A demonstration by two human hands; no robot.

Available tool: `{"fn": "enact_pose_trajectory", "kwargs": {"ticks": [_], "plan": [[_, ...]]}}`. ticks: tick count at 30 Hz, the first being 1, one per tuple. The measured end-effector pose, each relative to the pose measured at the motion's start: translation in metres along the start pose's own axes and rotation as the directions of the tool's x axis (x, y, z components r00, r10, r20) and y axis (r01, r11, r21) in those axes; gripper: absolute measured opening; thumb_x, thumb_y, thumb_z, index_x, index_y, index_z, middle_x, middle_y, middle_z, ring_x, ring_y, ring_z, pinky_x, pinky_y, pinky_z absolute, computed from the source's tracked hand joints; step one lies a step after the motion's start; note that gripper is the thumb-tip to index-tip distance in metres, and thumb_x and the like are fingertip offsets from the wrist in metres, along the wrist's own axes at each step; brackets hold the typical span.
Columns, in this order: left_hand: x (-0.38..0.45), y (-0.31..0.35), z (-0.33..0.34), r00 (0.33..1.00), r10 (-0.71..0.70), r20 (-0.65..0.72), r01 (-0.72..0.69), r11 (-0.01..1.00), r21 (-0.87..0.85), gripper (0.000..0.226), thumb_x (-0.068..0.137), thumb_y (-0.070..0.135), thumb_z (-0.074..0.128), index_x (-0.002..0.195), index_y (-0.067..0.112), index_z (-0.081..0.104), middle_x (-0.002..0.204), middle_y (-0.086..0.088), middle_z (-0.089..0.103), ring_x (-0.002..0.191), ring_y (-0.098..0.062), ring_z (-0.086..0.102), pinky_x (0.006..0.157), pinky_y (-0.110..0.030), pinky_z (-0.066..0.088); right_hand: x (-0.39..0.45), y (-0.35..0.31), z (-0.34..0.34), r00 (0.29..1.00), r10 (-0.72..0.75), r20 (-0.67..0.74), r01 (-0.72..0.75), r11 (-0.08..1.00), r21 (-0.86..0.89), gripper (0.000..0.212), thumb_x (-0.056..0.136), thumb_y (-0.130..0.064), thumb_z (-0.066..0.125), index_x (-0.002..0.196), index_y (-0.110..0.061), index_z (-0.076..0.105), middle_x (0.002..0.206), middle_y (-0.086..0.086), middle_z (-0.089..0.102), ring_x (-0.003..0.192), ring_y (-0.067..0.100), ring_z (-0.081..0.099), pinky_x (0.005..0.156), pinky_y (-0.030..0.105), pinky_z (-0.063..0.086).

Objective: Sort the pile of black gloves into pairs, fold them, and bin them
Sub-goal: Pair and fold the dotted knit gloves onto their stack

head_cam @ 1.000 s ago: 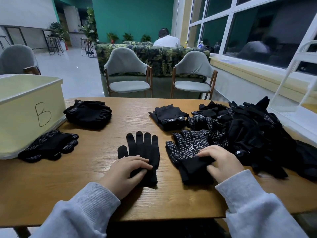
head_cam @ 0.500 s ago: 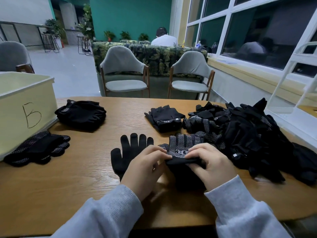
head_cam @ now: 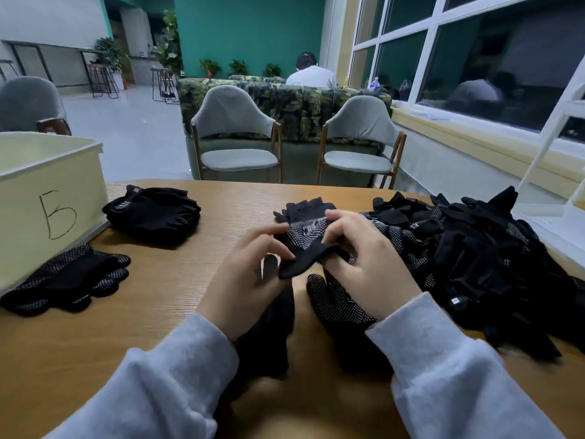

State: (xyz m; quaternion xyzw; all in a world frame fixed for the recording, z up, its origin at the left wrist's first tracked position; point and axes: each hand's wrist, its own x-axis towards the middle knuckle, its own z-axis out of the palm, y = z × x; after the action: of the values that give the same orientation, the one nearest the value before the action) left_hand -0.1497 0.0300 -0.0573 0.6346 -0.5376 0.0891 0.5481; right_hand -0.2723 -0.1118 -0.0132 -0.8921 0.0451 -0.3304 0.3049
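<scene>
Both hands pinch one dotted glove above the table's middle; the left hand holds its cuff, the right hand its palm; the glove pile lies along the right edge.

Across the wooden table from you, two grey upholstered chairs with wooden legs are standing side by side, both facing your way. Behind them a leaf-patterned sofa is running across the room, and a person in a white top is sitting beyond it with their back to you. Potted plants are lining the foot of the teal wall. To your right, large white-framed windows are showing dark reflections. Far left, another grey chair is sitting near the table's edge, and bar stools are standing by a counter.
</scene>
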Motion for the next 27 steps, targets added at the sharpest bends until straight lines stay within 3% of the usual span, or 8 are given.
{"fn": "enact_pose_trajectory", "kwargs": {"ticks": [2, 5, 8, 12, 17, 23, 27], "plan": [[0.005, -0.009, -0.013, 1.0, -0.016, -0.027, 0.016, 1.0, 0.024, 0.021, 0.071, 0.014, 0.057, 0.084, 0.03, 0.057, 0.125, 0.006, 0.052, 0.116, -0.007, 0.053, 0.09, -0.021, 0.044, 0.012, -0.001, 0.008, 0.999, -0.013, 0.038, 0.012, 1.0, 0.016, 0.025, 0.075, -0.001, 0.067, 0.08, -0.021, 0.055, 0.117, -0.006, 0.049, 0.121, 0.001, 0.042, 0.096, 0.007, 0.03], [0.012, -0.022, -0.031, 0.998, -0.035, -0.06, 0.043, 0.991, 0.126, 0.028, 0.068, 0.005, 0.063, 0.083, 0.028, 0.056, 0.127, 0.01, 0.051, 0.12, -0.007, 0.051, 0.103, -0.027, 0.04, 0.029, 0.002, 0.022, 0.997, -0.03, 0.075, 0.026, 0.998, 0.055, 0.025, 0.071, 0.001, 0.069, 0.076, -0.019, 0.055, 0.122, -0.006, 0.046, 0.121, 0.003, 0.043, 0.095, 0.005, 0.028], [0.011, -0.028, -0.044, 0.996, -0.049, -0.073, 0.063, 0.979, 0.196, 0.026, 0.07, 0.0, 0.067, 0.082, 0.021, 0.058, 0.128, 0.011, 0.05, 0.122, -0.003, 0.047, 0.104, -0.019, 0.034, 0.039, 0.006, 0.037, 0.99, -0.054, 0.132, 0.043, 0.995, 0.086, 0.022, 0.07, 0.002, 0.069, 0.075, -0.014, 0.055, 0.13, -0.004, 0.045, 0.124, 0.004, 0.042, 0.098, 0.008, 0.029], [-0.007, -0.036, -0.049, 0.993, -0.11, -0.045, 0.117, 0.961, 0.25, 0.029, 0.067, -0.014, 0.071, 0.076, 0.011, 0.057, 0.125, 0.013, 0.049, 0.118, 0.014, 0.041, 0.099, -0.007, 0.029, 0.035, 0.013, 0.054, 0.965, -0.066, 0.252, 0.049, 0.996, 0.072, 0.025, 0.071, 0.002, 0.068, 0.075, -0.017, 0.053, 0.136, 0.001, 0.045, 0.12, -0.004, 0.039, 0.095, 0.002, 0.025], [-0.03, -0.031, -0.051, 0.981, -0.192, 0.006, 0.189, 0.973, 0.135, 0.021, 0.063, -0.002, 0.06, 0.071, 0.017, 0.058, 0.126, 0.002, 0.051, 0.114, 0.017, 0.043, 0.091, -0.001, 0.03, 0.019, 0.015, 0.057, 0.919, -0.015, 0.395, 0.016, 1.0, 0.002, 0.022, 0.076, 0.0, 0.064, 0.081, -0.02, 0.058, 0.138, -0.003, 0.042, 0.123, -0.005, 0.035, 0.094, -0.003, 0.017], [-0.057, -0.022, -0.052, 0.97, -0.218, 0.111, 0.203, 0.97, 0.133, 0.014, 0.066, 0.023, 0.062, 0.076, 0.031, 0.057, 0.127, 0.01, 0.054, 0.12, 0.004, 0.047, 0.095, -0.008, 0.034, -0.002, 0.01, 0.05, 0.872, -0.024, 0.49, 0.05, 0.998, -0.039, 0.042, 0.076, -0.007, 0.065, 0.072, -0.044, 0.046, 0.141, -0.01, 0.041, 0.128, 0.005, 0.04, 0.107, 0.019, 0.027], [-0.073, -0.019, -0.05, 0.953, -0.248, 0.172, 0.221, 0.962, 0.162, 0.026, 0.065, 0.011, 0.06, 0.077, 0.034, 0.057, 0.128, 0.011, 0.052, 0.119, 0.004, 0.047, 0.091, -0.009, 0.039, -0.022, 0.006, 0.049, 0.842, -0.011, 0.54, 0.05, 0.997, -0.058, 0.033, 0.076, -0.008, 0.061, 0.075, -0.038, 0.049, 0.132, -0.021, 0.037, 0.114, -0.007, 0.046, 0.094, 0.01, 0.031]]}}
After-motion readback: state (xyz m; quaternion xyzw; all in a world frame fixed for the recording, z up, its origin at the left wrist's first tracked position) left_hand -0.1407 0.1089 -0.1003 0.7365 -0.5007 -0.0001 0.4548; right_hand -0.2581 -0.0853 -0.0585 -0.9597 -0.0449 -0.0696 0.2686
